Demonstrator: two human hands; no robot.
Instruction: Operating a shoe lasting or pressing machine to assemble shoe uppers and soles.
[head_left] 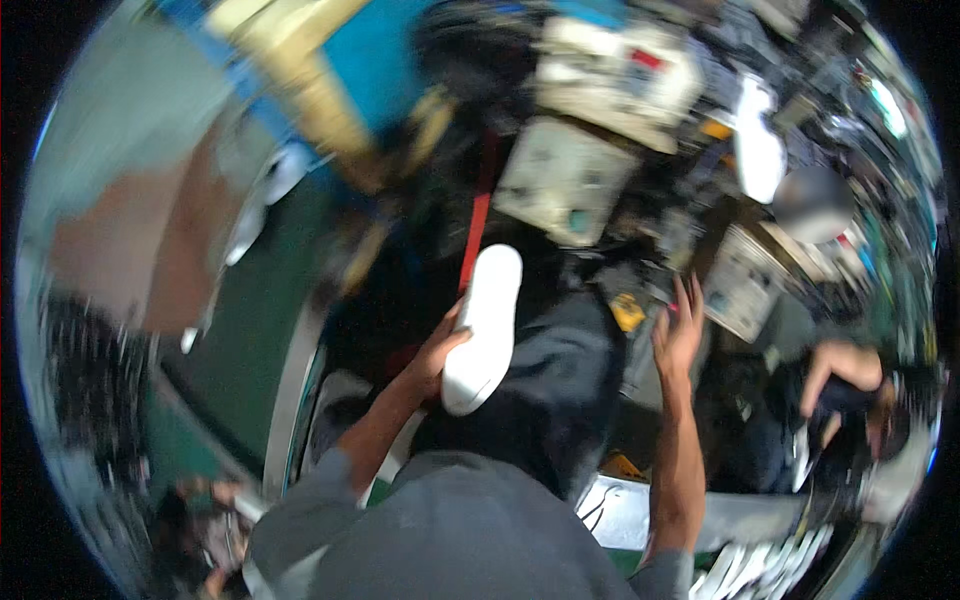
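Observation:
A long white shoe sole point(487, 325) is held over my dark-clothed lap, its overexposed face towards me. My left hand point(442, 350) grips it by its left edge, with the fingers partly hidden behind it. Out to the right, my right hand point(682, 330) is held up with its fingers stretched and nothing in it. A small yellow object point(627, 311) lies just left of that hand. Another white shoe-shaped piece point(760, 145) is among the machinery at the far right. The picture is smeared by motion, so fine detail on the sole is lost.
Ahead stand a pale machine point(620, 75) and a worn light box point(565, 180). A red strip point(477, 235) runs beyond the sole. Brown cardboard point(150, 240) is at left. Co-workers sit at right point(850, 400) and lower left point(210, 535). Several white pieces point(765, 570) lie lower right.

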